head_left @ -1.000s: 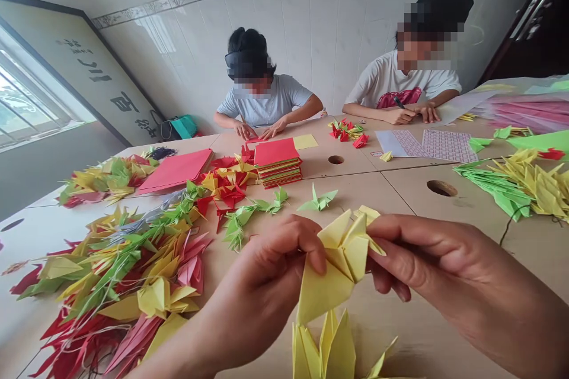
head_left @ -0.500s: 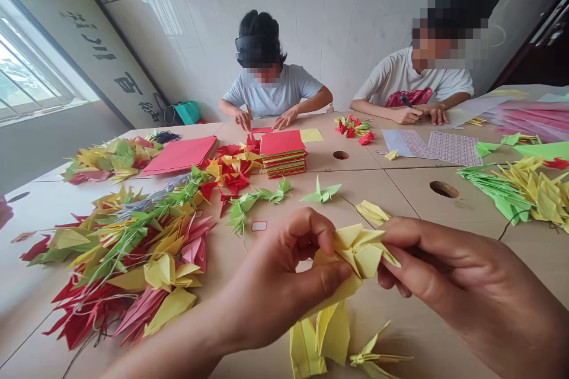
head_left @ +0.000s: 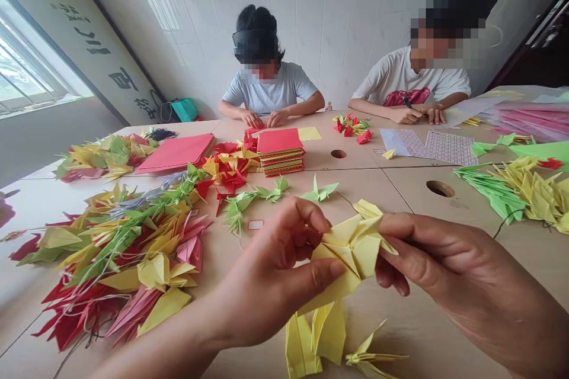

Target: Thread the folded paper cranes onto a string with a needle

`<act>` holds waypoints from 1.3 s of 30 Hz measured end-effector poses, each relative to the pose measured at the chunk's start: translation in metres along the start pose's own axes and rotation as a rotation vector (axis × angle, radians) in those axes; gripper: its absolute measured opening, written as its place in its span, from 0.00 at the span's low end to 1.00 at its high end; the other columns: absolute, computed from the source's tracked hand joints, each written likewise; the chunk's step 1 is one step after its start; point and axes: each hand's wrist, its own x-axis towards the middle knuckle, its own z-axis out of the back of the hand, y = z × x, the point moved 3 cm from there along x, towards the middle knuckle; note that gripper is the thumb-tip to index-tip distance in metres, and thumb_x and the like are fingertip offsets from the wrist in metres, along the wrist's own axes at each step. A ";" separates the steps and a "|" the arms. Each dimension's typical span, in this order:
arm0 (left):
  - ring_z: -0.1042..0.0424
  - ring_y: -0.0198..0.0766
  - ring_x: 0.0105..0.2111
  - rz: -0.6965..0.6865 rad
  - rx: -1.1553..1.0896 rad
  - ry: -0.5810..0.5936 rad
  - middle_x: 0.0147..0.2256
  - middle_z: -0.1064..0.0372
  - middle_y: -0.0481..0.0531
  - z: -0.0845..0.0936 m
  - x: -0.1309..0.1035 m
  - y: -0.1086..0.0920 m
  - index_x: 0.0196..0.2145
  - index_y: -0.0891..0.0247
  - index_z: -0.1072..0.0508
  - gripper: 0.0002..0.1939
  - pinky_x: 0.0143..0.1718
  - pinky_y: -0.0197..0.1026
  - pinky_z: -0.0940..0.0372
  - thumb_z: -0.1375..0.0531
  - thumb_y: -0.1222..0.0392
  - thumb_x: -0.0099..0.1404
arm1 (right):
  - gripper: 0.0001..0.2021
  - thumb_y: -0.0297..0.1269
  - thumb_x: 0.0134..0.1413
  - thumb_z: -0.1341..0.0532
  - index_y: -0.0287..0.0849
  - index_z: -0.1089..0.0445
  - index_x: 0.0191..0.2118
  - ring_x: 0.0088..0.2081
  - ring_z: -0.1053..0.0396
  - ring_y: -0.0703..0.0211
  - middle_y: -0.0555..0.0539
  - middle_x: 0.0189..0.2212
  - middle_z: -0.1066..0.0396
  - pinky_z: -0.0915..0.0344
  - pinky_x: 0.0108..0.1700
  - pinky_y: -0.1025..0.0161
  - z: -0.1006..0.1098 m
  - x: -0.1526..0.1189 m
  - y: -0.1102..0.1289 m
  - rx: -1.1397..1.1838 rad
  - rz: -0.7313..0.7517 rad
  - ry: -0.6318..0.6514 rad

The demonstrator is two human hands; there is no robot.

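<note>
A partly folded yellow origami piece is held up above the table between my two hands. My left hand pinches its left side, thumb on the near face and fingers behind. My right hand grips the right edge between thumb and fingers. Under the hands lie two folded yellow paper pieces and a yellow paper crane. Beyond my fingers are a green paper crane and another folded yellow piece, partly covered by what I hold.
Strung paper cranes heap at the left. Behind them are red sheets and a coloured paper stack. Across the table one person handles red paper; another holds a pen. Green and yellow folded pieces lie right, near a table hole.
My left fingers have shifted slightly on the yellow paper, and more of its flat face shows. Across the table, the person's hands have come closer together on the red paper. The view has shifted slightly.
</note>
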 end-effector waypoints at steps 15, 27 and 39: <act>0.39 0.28 0.32 -0.008 0.168 0.020 0.34 0.38 0.46 -0.003 0.000 -0.006 0.38 0.63 0.37 0.05 0.34 0.31 0.40 0.42 0.64 0.67 | 0.01 0.38 0.55 0.36 0.52 0.27 0.34 0.29 0.29 0.67 0.56 0.28 0.26 0.33 0.31 0.74 -0.002 -0.003 0.017 -0.264 0.278 -0.087; 0.35 0.33 0.39 -0.138 0.253 0.130 0.41 0.39 0.51 0.001 -0.001 -0.010 0.48 0.54 0.27 0.17 0.39 0.32 0.36 0.43 0.72 0.65 | 0.11 0.45 0.60 0.40 0.46 0.29 0.31 0.25 0.39 0.69 0.54 0.23 0.35 0.39 0.26 0.73 -0.007 0.005 -0.012 0.270 -0.172 0.053; 0.27 0.28 0.31 0.205 -0.751 -0.043 0.34 0.25 0.50 0.011 0.007 -0.005 0.42 0.65 0.23 0.21 0.35 0.26 0.32 0.35 0.77 0.50 | 0.10 0.44 0.60 0.40 0.53 0.28 0.46 0.28 0.31 0.63 0.50 0.32 0.25 0.33 0.26 0.69 0.003 -0.004 0.001 0.073 -0.034 -0.214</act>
